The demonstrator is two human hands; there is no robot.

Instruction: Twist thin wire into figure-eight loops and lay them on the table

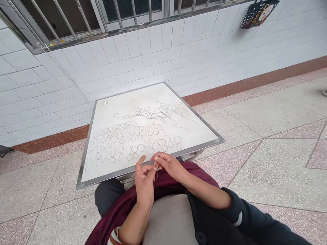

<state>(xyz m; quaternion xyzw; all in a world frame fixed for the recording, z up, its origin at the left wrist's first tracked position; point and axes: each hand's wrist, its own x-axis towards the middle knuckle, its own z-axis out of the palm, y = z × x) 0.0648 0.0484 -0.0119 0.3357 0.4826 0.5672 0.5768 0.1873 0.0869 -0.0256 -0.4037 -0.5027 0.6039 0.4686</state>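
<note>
My left hand (144,179) and my right hand (167,165) meet above my lap, just off the near edge of the white table (122,98). Both pinch a thin wire (157,175), whose fine loop hangs below the fingertips. The left index finger points up, with a brownish covering on its tip. On the table, rows of wire figure-eight loops (120,153) lie on the near and left part. Behind them is a heap of looped wires with long straight tails (155,115). The exact grip on the wire is partly hidden by my fingers.
A small white-and-red object (105,102) sits in the table's far left corner. The metal rim (212,142) borders the tabletop. Behind stands a white tiled wall (143,61) with a barred window (114,13). A dotted bag (259,14) hangs at upper right.
</note>
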